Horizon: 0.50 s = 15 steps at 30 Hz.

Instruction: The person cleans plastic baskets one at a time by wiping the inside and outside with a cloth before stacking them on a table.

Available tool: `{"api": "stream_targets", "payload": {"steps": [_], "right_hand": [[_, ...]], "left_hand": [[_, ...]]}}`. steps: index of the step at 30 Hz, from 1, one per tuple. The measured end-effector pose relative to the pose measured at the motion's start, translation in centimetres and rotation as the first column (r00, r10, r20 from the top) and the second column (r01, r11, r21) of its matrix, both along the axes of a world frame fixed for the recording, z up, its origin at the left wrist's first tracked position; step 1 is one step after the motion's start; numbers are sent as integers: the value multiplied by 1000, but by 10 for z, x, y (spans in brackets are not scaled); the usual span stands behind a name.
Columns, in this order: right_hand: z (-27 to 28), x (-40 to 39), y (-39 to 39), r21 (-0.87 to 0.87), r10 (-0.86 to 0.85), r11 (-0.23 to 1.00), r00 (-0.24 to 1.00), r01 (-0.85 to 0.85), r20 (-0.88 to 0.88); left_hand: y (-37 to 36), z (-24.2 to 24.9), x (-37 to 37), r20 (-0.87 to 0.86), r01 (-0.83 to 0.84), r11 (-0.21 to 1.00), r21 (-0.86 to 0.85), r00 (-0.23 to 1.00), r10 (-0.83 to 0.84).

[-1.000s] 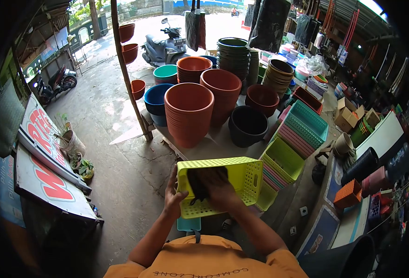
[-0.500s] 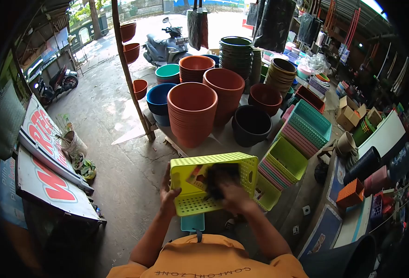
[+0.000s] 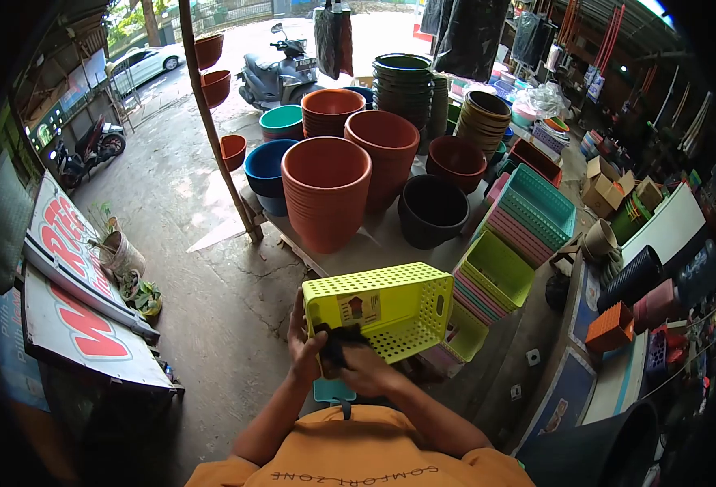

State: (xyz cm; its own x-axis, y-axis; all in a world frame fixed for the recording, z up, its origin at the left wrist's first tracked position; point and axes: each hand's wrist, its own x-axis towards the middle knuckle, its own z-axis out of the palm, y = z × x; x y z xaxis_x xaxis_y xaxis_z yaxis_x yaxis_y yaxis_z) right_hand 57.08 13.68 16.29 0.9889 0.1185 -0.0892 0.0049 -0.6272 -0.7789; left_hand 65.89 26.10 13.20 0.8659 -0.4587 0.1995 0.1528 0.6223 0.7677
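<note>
A yellow-green perforated basket [image 3: 423, 284] is tilted on its side, its open side facing me. My left hand [image 3: 303, 342] grips its left end, the thumb over the rim. Bunched black cloth [image 3: 343, 344] is in my right hand [image 3: 362, 367], at the basket's lower left corner; the fingertips are partly hidden by the cloth. A label [image 3: 359, 308] with a dark red shape shows on the inner wall above the cloth.
Stacked orange pots [image 3: 325, 195] and a black pot [image 3: 433, 211] stand ahead. Stacked green baskets [image 3: 500, 272] are at the right. A wooden post [image 3: 220, 146] rises left of the pots; signboards [image 3: 90, 316] lean at the far left.
My right hand and the black cloth have moved left and down, from the basket's right part to its lower left corner, uncovering the label. A white car has appeared at the upper left.
</note>
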Motion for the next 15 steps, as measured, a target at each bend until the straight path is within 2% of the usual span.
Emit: {"api": "stream_targets", "payload": {"steps": [1, 2, 3, 4, 5, 6, 9, 10, 12, 13, 14, 15], "right_hand": [[3, 2, 6, 220, -45, 973, 990, 75, -137], [4, 4, 12, 417, -55, 893, 959, 171, -277], [1, 4, 19, 416, -56, 893, 959, 173, -278], [-2, 4, 26, 629, -112, 719, 942, 296, -316], [-3, 5, 32, 784, -152, 482, 919, 391, -365], [-2, 9, 35, 782, -150, 487, 919, 389, -364], [-7, 24, 38, 817, -411, 323, 849, 478, -334], [-2, 26, 35, 814, -408, 331, 850, 478, -333], [13, 31, 23, 821, -334, 122, 802, 558, -496], [13, 32, 21, 834, -295, 22, 801, 551, -521], [15, 31, 17, 836, -297, 30, 803, 548, -516], [18, 26, 13, 872, -298, -70, 824, 484, -481]], "left_hand": [[-2, 7, -4, -8, 5, 1000, -15, 1000, -6], [-3, 10, -7, -17, 8, 1000, -29, 1000, -9], [-5, 8, -8, -18, 9, 1000, -30, 1000, -10], [-6, 4, -9, -19, -7, 999, -36, 1000, 6], [-7, 0, -10, -19, -25, 999, -45, 1000, 25], [-8, -5, -11, -19, -29, 998, -49, 999, 28], [-9, -20, -18, -142, 65, 995, -76, 987, -75], [-8, -23, -20, -143, 59, 995, -82, 987, -71], [-10, -30, -20, -177, 105, 991, -86, 977, -119], [-8, -31, -15, -105, 83, 996, -35, 991, -86], [-5, -32, -10, -101, 81, 996, -42, 991, -84], [-4, -33, -6, -114, 36, 999, -6, 993, -36]]}}
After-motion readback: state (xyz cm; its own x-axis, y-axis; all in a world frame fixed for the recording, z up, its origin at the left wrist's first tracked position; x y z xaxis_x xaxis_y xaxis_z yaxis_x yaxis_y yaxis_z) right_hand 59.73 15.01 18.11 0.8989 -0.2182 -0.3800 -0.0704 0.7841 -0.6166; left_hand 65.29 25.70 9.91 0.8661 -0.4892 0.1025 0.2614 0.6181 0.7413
